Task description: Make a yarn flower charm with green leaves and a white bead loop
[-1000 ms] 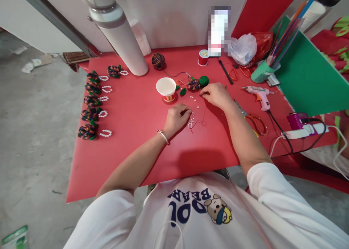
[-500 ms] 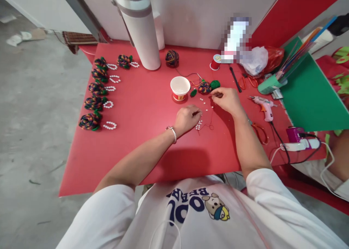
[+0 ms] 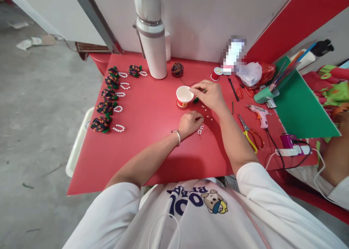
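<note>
My left hand (image 3: pixel 191 124) rests on the red table with thumb and fingers pinched together; what is between them is too small to make out. Beside its fingertips lies a short string of white beads (image 3: pixel 200 130) with thin red thread. My right hand (image 3: pixel 211 95) is at the right rim of a paper cup (image 3: pixel 183 102), its fingers pressed together, and I cannot make out what they hold. White beads show inside the cup. Several loose white beads (image 3: pixel 207 116) lie between my hands. Under my right hand, a green yarn piece (image 3: pixel 195 100) is partly hidden.
Yarn flowers (image 3: pixel 100 124) with bead loops line the left side. At the back stand a white flask (image 3: pixel 154 52), a yarn ball (image 3: pixel 177 70) and a thread spool (image 3: pixel 216 74). Scissors (image 3: pixel 247 129), a pink glue gun (image 3: pixel 261 116) and a power strip (image 3: pixel 293 151) lie right.
My right hand has moved left, from beside the yarn flower to the cup's rim, and now covers the flower. My left hand stays by the beads. The camera view has shifted.
</note>
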A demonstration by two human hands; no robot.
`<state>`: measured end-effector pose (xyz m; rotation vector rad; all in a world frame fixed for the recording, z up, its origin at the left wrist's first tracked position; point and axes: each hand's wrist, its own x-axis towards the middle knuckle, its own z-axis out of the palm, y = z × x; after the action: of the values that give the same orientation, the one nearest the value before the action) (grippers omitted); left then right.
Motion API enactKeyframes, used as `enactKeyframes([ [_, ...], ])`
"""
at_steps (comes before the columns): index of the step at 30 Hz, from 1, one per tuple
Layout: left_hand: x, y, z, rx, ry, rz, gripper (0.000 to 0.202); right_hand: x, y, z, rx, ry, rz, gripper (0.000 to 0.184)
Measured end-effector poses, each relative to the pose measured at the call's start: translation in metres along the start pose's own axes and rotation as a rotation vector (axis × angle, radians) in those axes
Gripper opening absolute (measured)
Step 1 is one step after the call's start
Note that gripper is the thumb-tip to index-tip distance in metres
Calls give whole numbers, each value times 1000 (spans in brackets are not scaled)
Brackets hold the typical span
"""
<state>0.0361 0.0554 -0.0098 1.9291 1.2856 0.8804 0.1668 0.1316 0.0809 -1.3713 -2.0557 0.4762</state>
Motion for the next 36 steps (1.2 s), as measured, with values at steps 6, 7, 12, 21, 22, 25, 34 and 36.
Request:
enactKeyframes([
  [6, -2, -2, 0, -9, 0, 25, 18, -78, 51, -37, 11, -77, 129, 13],
  [7, -2, -2, 0, 0, -7, 30, 17, -91, 56, -39, 9, -106, 147, 12],
  [12, -5, -2, 2, 86, -39, 24, 14, -121, 60, -26, -23, -175, 129, 17],
  [21, -5, -3, 4, 148, -58, 31, 20, -109, 49, -14, -109, -105, 85, 21],
  [22, -5, -3, 5, 147, -54, 31, 20, -103, 43, -14, -84, -71, 69, 20],
  [25, -5, -3, 6, 154, -61, 25, 20, -80, 21, -12, -10, 20, 29, 20],
  [34, -4, 1, 4, 233, -120, 33, 23, -3, -13, 20, 72, -20, -22, 14],
  [36, -5, 1, 3, 237, -122, 45, 23, -5, -6, 19, 91, -5, -22, 14],
])
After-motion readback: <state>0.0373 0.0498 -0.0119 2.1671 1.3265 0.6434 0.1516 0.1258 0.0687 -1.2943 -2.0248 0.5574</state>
